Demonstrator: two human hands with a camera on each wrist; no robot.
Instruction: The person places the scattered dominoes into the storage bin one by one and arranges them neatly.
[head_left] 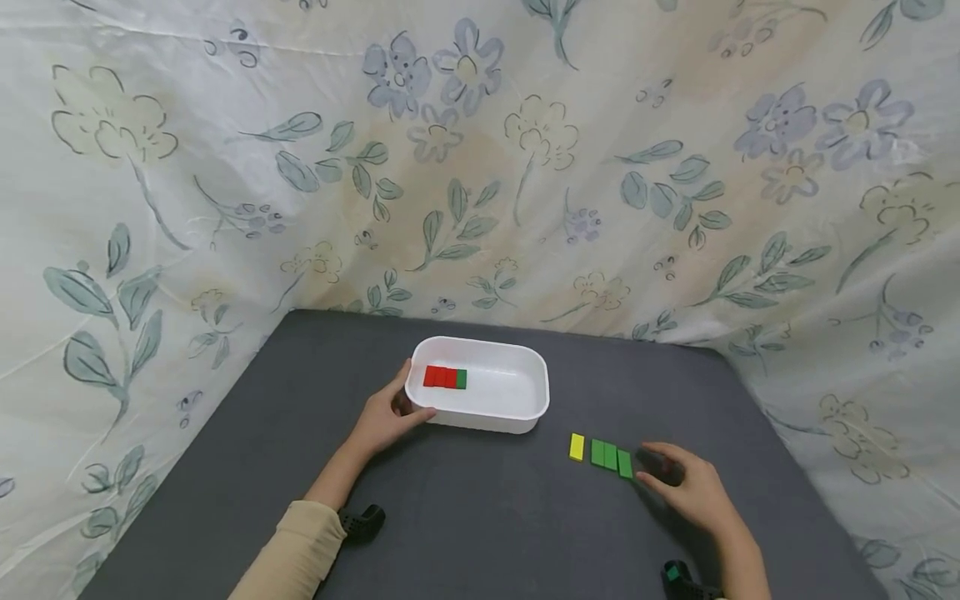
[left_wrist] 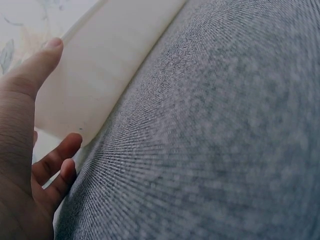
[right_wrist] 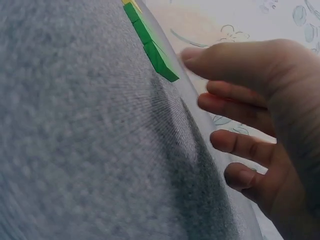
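Note:
My left hand (head_left: 381, 423) holds a white plastic tray (head_left: 480, 420) by its left end, thumb at the front side and fingers around the end. In the left wrist view the thumb (left_wrist: 42, 62) lies against the tray wall (left_wrist: 100, 65). Inside the tray, a row of red blocks (head_left: 440, 377) touches a green block (head_left: 461, 379). To the tray's right, three green blocks (head_left: 611, 457) lie on the table, the rightmost slightly askew. My right hand (head_left: 690, 487) hovers just right of them, fingers parted and holding nothing. The right wrist view shows the nearest green block (right_wrist: 161, 64) apart from the thumb.
A yellow block (head_left: 577, 447) lies left of the loose green ones, a small gap between them. The dark grey cloth-covered table (head_left: 487, 517) ends at the back against a floral curtain (head_left: 480, 167). Black bands (head_left: 363, 523) are on both wrists.

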